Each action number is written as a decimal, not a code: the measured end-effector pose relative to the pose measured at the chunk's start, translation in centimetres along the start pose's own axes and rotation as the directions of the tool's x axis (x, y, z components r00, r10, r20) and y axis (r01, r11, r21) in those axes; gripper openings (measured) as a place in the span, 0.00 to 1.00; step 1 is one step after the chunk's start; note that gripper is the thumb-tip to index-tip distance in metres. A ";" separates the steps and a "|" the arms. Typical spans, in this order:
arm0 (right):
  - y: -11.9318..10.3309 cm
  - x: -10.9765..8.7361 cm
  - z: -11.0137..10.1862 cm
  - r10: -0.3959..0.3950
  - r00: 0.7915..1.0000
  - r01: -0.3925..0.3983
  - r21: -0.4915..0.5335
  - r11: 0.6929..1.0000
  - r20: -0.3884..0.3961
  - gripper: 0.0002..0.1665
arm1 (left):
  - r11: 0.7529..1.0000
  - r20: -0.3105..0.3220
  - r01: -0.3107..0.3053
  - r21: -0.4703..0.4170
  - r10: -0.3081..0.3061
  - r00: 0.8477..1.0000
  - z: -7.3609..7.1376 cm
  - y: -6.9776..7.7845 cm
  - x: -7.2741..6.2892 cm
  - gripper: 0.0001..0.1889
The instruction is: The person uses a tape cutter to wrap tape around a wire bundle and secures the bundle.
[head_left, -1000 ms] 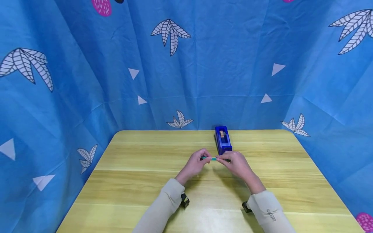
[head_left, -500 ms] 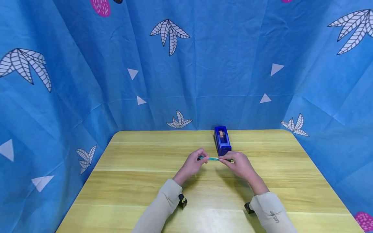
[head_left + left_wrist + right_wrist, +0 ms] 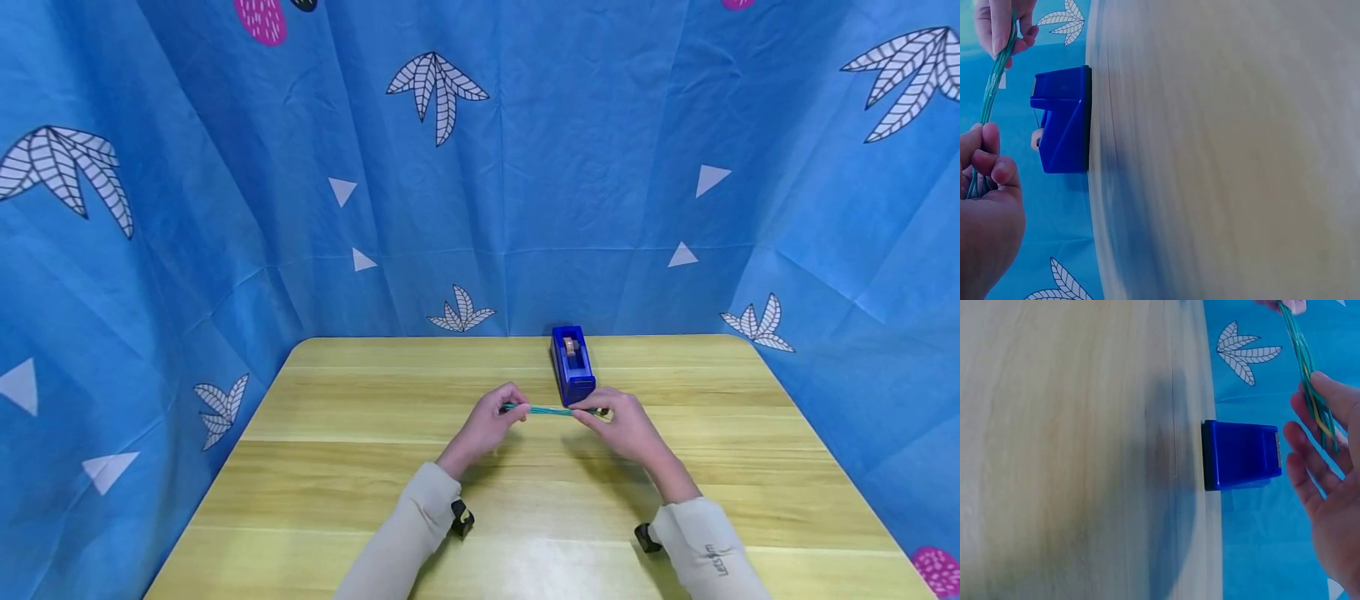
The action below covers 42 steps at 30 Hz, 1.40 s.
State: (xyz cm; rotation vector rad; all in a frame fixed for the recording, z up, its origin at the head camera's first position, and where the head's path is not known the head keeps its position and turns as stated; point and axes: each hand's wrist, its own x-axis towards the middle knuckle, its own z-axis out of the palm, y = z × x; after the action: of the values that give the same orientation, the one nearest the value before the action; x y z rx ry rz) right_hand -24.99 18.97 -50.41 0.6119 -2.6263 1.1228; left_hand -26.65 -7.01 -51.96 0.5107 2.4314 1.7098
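A bundle of thin green wires [image 3: 551, 410] is stretched level between my hands, above the table in front of the tape dispenser. My left hand [image 3: 482, 427] pinches one end between thumb and fingers. At the other end, my right hand [image 3: 625, 427] pinches it the same way. In the right wrist view a yellow strand shows among the green wires [image 3: 1302, 356] near my right thumb, and the remaining fingers of that hand are loosely bent. The left wrist view shows the green wires [image 3: 990, 90] running taut from hand to hand.
Just behind the hands stands a blue tape dispenser [image 3: 578, 391] holding a small tape roll [image 3: 570, 347]. The light wooden table [image 3: 360, 467] ends at a blue patterned curtain [image 3: 585, 167] behind and on both sides. Black wrist devices [image 3: 462, 518] show at the sleeves.
My hands have moved apart, the left one leftward and the right one rightward, so a longer stretch of the green wires shows between them. The tape dispenser stays in place.
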 end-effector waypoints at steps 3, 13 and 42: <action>0.2 -0.1 -0.1 0.025 1.000 -0.025 0.048 0.999 0.005 0.06 | 1.000 -0.002 0.003 -0.016 -0.003 1.000 -0.1 0.0 -0.1 0.06; 0.4 0.0 0.2 0.048 0.999 -0.048 0.092 0.995 0.009 0.05 | 1.000 -0.002 0.004 -0.030 -0.004 1.000 -0.4 0.1 0.0 0.06; 0.6 0.4 1.0 0.143 0.990 -0.143 0.077 0.987 0.011 0.04 | 0.999 0.005 -0.004 0.043 0.003 1.000 -0.5 -0.5 0.6 0.08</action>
State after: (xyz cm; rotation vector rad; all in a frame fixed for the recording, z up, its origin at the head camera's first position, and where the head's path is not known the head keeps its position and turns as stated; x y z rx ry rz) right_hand -25.67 18.50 -51.41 0.4474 -2.6784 1.2700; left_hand -27.43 -7.43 -52.19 0.5241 2.4703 1.6585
